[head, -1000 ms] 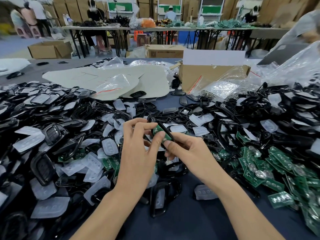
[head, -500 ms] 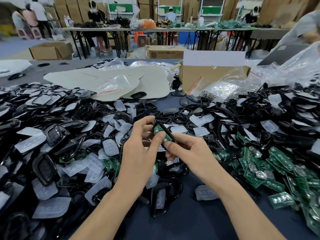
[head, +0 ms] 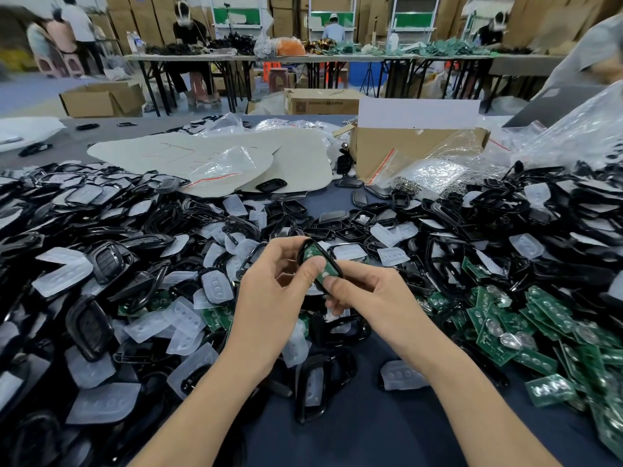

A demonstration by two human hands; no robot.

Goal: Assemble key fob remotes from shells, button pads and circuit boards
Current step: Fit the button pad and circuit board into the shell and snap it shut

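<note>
Green board has turned toward you in the shell; left hand and right hand pinch the shell. Probably nearly seated.

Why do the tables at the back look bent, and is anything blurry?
Head view: the wide lens bows the far tables; the figure at upper right is smeared; the left hand and right hand gripping the circuit board are sharp; soft even light, glare on the plastic bag.

Between my left hand and right hand, a black shell rings a green board spotted white. Left of them, frosted-white pads among black shells; right, green boards with silver dots on navy table.
</note>
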